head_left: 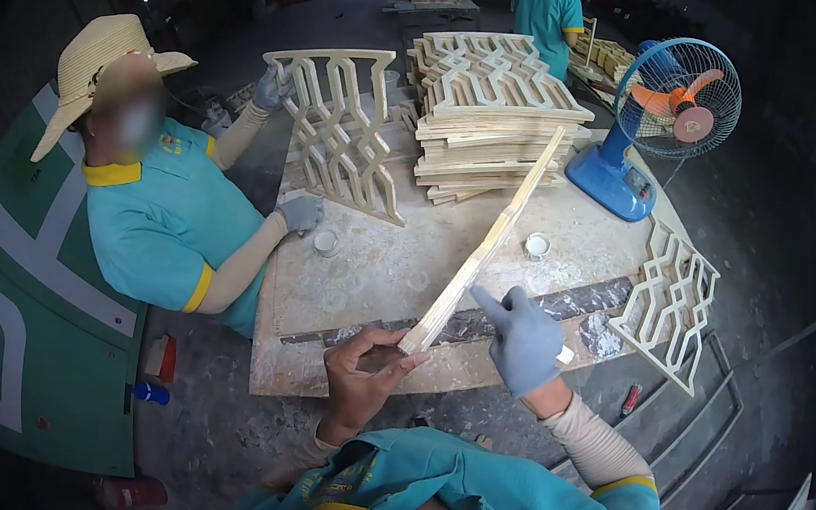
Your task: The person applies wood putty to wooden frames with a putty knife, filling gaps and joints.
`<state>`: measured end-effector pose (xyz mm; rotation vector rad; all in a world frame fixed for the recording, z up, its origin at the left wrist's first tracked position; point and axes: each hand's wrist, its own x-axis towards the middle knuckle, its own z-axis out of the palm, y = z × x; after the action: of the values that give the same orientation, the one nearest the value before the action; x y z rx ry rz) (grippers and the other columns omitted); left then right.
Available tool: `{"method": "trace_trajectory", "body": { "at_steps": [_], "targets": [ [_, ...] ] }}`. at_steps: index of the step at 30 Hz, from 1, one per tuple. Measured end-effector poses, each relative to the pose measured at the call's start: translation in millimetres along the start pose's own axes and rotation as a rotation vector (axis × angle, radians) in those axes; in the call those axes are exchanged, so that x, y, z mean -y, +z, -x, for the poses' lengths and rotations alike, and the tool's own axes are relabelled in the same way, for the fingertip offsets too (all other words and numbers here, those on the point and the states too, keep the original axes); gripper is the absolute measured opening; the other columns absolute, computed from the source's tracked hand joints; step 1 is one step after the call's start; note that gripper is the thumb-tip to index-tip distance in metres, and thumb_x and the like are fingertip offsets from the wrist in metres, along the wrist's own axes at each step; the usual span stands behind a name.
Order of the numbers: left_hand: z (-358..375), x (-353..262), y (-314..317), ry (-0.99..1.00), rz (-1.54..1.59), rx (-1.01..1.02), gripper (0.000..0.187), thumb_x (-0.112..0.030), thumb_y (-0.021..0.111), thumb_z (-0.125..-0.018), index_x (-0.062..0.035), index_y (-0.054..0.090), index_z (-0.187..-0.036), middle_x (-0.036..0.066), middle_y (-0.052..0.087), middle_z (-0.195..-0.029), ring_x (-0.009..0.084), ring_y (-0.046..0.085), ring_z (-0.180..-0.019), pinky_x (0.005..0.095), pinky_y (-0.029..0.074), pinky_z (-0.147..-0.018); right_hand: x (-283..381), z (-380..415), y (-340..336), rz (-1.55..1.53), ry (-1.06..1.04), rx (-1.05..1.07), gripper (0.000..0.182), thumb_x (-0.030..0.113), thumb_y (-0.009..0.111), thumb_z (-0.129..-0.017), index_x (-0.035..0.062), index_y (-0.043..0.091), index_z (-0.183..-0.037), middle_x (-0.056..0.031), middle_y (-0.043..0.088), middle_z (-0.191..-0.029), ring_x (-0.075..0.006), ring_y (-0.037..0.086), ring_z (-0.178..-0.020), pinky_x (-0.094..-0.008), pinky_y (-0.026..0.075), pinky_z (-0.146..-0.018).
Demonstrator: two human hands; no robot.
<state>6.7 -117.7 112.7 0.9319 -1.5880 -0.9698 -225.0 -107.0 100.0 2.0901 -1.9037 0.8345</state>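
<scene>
My bare left hand [363,376] grips the near end of a pale wooden lattice panel [482,253], seen almost edge-on and slanting up and away across the table. Beside it, my right hand [522,344], in a grey glove, has its index finger stretched toward the panel's edge while the other fingers bend. A small white piece [566,356] shows at the outer side of that glove. Past the panel stands a small cup of white paste [537,246].
Opposite at left, a person in a straw hat [168,197] holds another lattice panel [346,132]. A tall stack of panels [494,114] and a blue fan [631,150] stand on the table's [344,288] far side. One panel [670,300] leans at its right edge.
</scene>
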Motion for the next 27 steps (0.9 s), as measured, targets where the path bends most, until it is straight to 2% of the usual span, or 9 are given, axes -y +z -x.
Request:
{"method": "trace_trajectory", "body": {
  "at_steps": [6, 8, 12, 14, 15, 19, 21, 24, 27],
  "targets": [
    [0.2, -0.9, 0.3, 0.004, 0.007, -0.004, 0.026, 0.0, 0.083, -0.079, 0.0035, 0.067, -0.099, 0.011, 0.072, -0.092, 0.0135, 0.07, -0.082, 0.0258, 0.058, -0.075, 9.1, 9.4, -13.4, -0.247, 0.002, 0.119, 0.053, 0.005, 0.063, -0.08, 0.0284, 0.068, -0.128, -0.011, 0.052, -0.075, -0.03, 0.059, -0.062, -0.0421, 0.047, -0.055],
    [0.0, 0.8, 0.0, 0.026, 0.0, 0.002, 0.026, 0.0, 0.083, -0.078, 0.0035, 0.067, -0.099, 0.011, 0.072, -0.092, 0.0136, 0.071, -0.082, 0.0258, 0.058, -0.075, 17.2, 14.7, -23.6, -0.428, -0.042, 0.281, 0.052, 0.004, 0.062, -0.082, 0.0307, 0.069, -0.126, -0.0114, 0.055, -0.074, -0.031, 0.061, -0.064, -0.0427, 0.048, -0.056],
    [1.0, 0.2, -0.6, 0.048, -0.01, 0.004, 0.026, -0.001, 0.083, -0.078, 0.0033, 0.068, -0.099, 0.011, 0.072, -0.091, 0.0136, 0.071, -0.082, 0.0255, 0.058, -0.075, 9.3, 5.6, -26.9, -0.441, -0.059, 0.25, 0.052, 0.003, 0.062, -0.081, 0.028, 0.069, -0.126, -0.0111, 0.059, -0.079, -0.0315, 0.063, -0.065, -0.0422, 0.05, -0.057],
    [2.7, -1.5, -1.3, 0.045, -0.023, 0.014, 0.026, -0.001, 0.083, -0.078, 0.0034, 0.068, -0.099, 0.011, 0.072, -0.091, 0.0137, 0.071, -0.082, 0.0255, 0.058, -0.075, 5.3, -1.6, -24.9, -0.135, 0.085, 0.185, 0.053, 0.004, 0.062, -0.081, 0.0267, 0.068, -0.128, -0.0107, 0.06, -0.083, -0.031, 0.064, -0.066, -0.0413, 0.051, -0.057],
    [2.7, -1.8, -1.5, 0.048, -0.034, 0.019, 0.026, -0.001, 0.083, -0.078, 0.0034, 0.068, -0.099, 0.011, 0.072, -0.091, 0.0137, 0.071, -0.082, 0.0256, 0.058, -0.074, 10.3, 2.5, -24.1, -0.135, 0.086, 0.186, 0.053, 0.004, 0.062, -0.081, 0.0267, 0.068, -0.128, -0.0107, 0.06, -0.083, -0.031, 0.064, -0.066, -0.0413, 0.051, -0.057],
    [3.2, 3.1, -3.0, 0.037, -0.035, 0.009, 0.026, -0.001, 0.083, -0.078, 0.0035, 0.068, -0.098, 0.011, 0.072, -0.092, 0.014, 0.071, -0.082, 0.0264, 0.058, -0.075, 42.1, 24.4, -30.2, -0.154, -0.042, 0.181, 0.053, 0.005, 0.06, -0.081, 0.0274, 0.067, -0.128, -0.0107, 0.06, -0.087, -0.0305, 0.065, -0.066, -0.0412, 0.052, -0.056],
    [2.5, 5.7, -2.7, 0.053, -0.029, -0.004, 0.025, -0.002, 0.083, -0.078, 0.0035, 0.068, -0.098, 0.011, 0.072, -0.092, 0.0143, 0.071, -0.083, 0.0271, 0.058, -0.076, 48.2, 27.8, -41.6, -0.241, -0.107, 0.383, 0.053, 0.004, 0.06, -0.08, 0.0265, 0.068, -0.127, -0.0108, 0.06, -0.085, -0.0312, 0.064, -0.066, -0.0407, 0.052, -0.056],
    [1.8, 4.0, -1.7, 0.052, -0.006, -0.03, 0.028, -0.005, 0.085, -0.078, 0.0032, 0.071, -0.101, 0.01, 0.073, -0.091, 0.0128, 0.071, -0.083, 0.0255, 0.057, -0.075, 28.3, 23.8, -34.7, -0.378, -0.064, 0.259, 0.053, 0.003, 0.061, -0.079, 0.0265, 0.068, -0.126, -0.0116, 0.059, -0.083, -0.0315, 0.063, -0.066, -0.0406, 0.051, -0.056],
    [1.2, 3.3, -0.4, 0.06, -0.007, -0.014, 0.028, -0.005, 0.085, -0.078, 0.0036, 0.071, -0.101, 0.01, 0.073, -0.091, 0.0126, 0.07, -0.084, 0.0257, 0.057, -0.075, 15.9, 5.1, -36.4, -0.251, 0.068, 0.115, 0.054, 0.001, 0.061, -0.078, 0.0263, 0.069, -0.125, -0.0114, 0.059, -0.081, -0.0317, 0.062, -0.066, -0.0412, 0.05, -0.056]
  ]
}}
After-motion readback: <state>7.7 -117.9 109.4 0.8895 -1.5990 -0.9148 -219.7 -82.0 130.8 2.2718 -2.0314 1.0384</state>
